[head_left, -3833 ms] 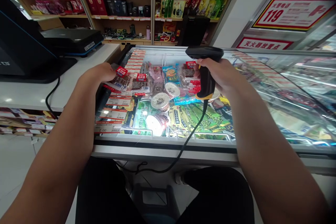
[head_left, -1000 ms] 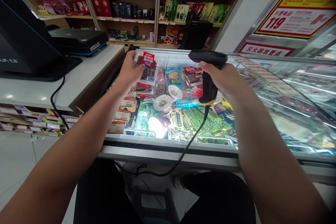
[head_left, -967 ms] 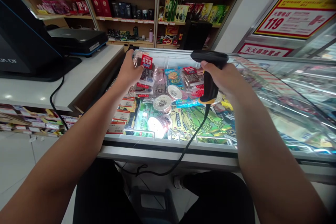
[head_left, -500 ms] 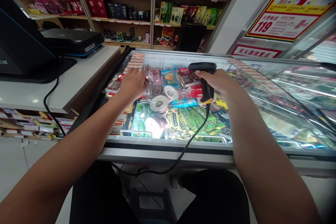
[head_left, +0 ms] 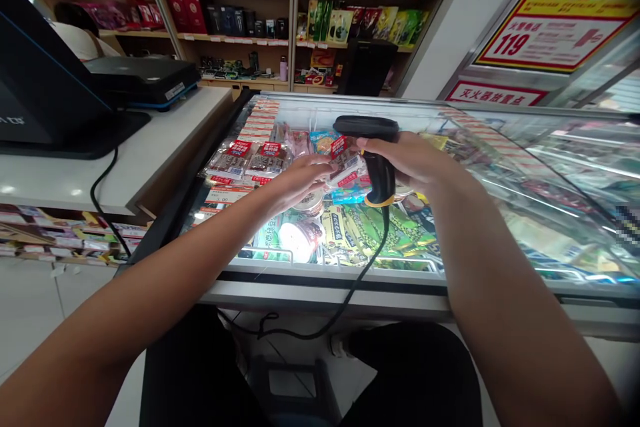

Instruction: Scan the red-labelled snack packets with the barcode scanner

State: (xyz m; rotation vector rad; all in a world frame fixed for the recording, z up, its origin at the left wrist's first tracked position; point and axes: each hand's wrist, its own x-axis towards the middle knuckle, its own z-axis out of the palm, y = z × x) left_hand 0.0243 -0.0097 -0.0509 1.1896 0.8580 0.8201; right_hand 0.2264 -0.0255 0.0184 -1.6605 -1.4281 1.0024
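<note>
My right hand (head_left: 407,157) is closed around the handle of a black barcode scanner (head_left: 367,125), held upright over the glass-topped freezer (head_left: 300,290). Its cable hangs from the handle toward me. My left hand (head_left: 303,180) reaches across to a clear snack packet (head_left: 345,170) with a red label, just left of the scanner. The fingers grip the packet's left edge, and its barcode side faces up. Two similar packets, a left one (head_left: 230,159) and a right one (head_left: 270,159), lie side by side on the glass, left of my left hand.
Price labels (head_left: 261,121) run along the glass. Frozen goods (head_left: 360,230) show beneath it. At left stands a white counter (head_left: 170,140) with a black scale (head_left: 143,77) and a monitor (head_left: 40,80). Stocked shelves (head_left: 225,43) line the back. A person (head_left: 75,37) is partly visible behind the scale.
My left hand has moved right, from the packets at left to the one near the scanner. The scanner has shifted slightly left, and a person has appeared behind the scale.
</note>
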